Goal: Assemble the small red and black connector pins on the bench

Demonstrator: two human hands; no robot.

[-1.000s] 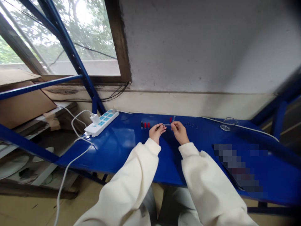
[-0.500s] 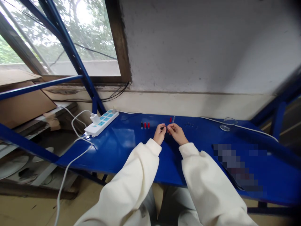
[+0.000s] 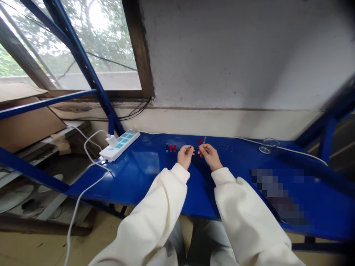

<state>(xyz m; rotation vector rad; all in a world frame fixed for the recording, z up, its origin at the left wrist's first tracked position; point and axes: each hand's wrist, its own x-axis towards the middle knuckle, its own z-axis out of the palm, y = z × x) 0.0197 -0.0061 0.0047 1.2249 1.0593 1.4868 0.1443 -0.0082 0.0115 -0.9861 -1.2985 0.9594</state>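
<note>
Over the blue tabletop, my left hand (image 3: 185,156) and my right hand (image 3: 210,156) face each other with fingertips pinched. Between them lies a small black tube (image 3: 196,148), held level, one end in each hand; its ends are hidden by the fingers. Left of my hands stand a small black piece (image 3: 166,147) and two red pieces (image 3: 172,147) in a row. Just behind my right hand are another red piece (image 3: 200,141) and a slim clear tube (image 3: 204,140). Several tiny clear parts (image 3: 223,147) lie to the right.
A white power strip (image 3: 119,145) with a plugged-in adapter sits on the table's left end. A clear round object (image 3: 265,150) lies by a white cable at the back right. A dark flat item (image 3: 273,201), partly pixelated, rests at the right. Blue frame posts rise at both sides.
My hands have moved slightly apart, the left one shifting left. The black tube now shows stretched between the fingertips, where before it was mostly covered.
</note>
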